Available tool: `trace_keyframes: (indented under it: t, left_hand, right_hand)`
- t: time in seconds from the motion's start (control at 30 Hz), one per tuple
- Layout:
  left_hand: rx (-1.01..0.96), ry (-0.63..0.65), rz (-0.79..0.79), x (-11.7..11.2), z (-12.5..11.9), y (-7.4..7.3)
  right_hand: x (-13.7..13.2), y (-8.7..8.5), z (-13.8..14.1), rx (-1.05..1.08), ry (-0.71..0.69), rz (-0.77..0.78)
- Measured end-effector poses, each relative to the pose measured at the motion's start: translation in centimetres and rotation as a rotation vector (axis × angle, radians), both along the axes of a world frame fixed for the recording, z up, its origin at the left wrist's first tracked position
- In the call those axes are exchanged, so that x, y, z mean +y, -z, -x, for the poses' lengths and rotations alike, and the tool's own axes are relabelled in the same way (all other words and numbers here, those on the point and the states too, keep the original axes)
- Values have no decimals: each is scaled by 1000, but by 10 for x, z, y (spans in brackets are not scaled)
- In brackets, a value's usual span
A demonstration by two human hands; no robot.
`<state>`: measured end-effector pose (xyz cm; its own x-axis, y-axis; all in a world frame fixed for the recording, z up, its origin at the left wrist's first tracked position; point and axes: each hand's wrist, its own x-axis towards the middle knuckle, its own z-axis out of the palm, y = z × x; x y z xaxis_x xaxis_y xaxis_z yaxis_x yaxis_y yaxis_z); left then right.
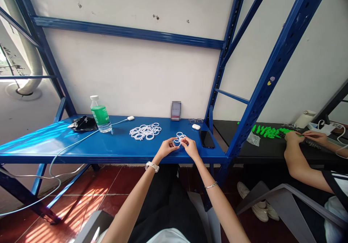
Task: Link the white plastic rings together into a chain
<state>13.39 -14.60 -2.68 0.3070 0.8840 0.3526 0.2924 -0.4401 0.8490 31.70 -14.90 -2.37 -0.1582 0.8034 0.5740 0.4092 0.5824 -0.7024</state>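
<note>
Near the front edge of the blue table [122, 149], my left hand [168, 147] pinches a white ring [176, 142] between thumb and fingers. My right hand [189, 146] is closed at the ring's other side, its fingertips against it. A few more white rings [179, 134] lie just beyond my fingertips; whether they are linked to the held one I cannot tell. A larger pile of white rings [145, 131] is spread to the left of my hands. To the right of my right hand lies a black phone [206, 139].
A water bottle [100, 114] stands at the left by a black plastic bag [83, 123] and a white cable [81, 140]. An earbud case [196, 126], glasses [195, 121] and an upright device [175, 110] are at the back. Blue posts [272, 80] separate a co-worker's hands [295, 137] and green pieces [268, 131].
</note>
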Motion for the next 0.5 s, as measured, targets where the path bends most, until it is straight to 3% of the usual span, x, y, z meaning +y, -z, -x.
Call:
trace_keyframes:
  t: [0.5]
  left_hand:
    - [1, -8, -13, 1, 0, 2]
  right_hand:
    - [0, 0, -1, 14, -3, 0]
